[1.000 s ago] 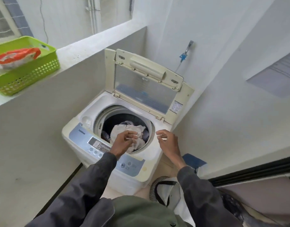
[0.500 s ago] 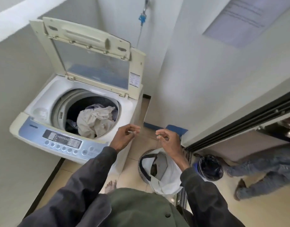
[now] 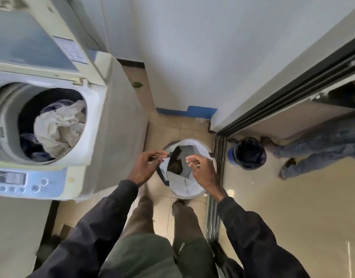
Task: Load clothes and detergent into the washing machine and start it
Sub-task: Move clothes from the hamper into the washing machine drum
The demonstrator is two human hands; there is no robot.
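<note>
Washer (image 3: 92,121) at left part-loaded; hamper (image 3: 184,187) under my left grip (image 3: 145,167) and right grip (image 3: 201,170) holds more; pinching anything? Cannot tell.

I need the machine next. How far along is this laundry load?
Partly loaded: a cream cloth and dark clothes lie in the drum, lid up. In hand: left hand and right hand hover over the laundry bag, where a dark garment lies. Left: that garment, detergent (none in view), shutting the lid, starting at the control panel.
</note>
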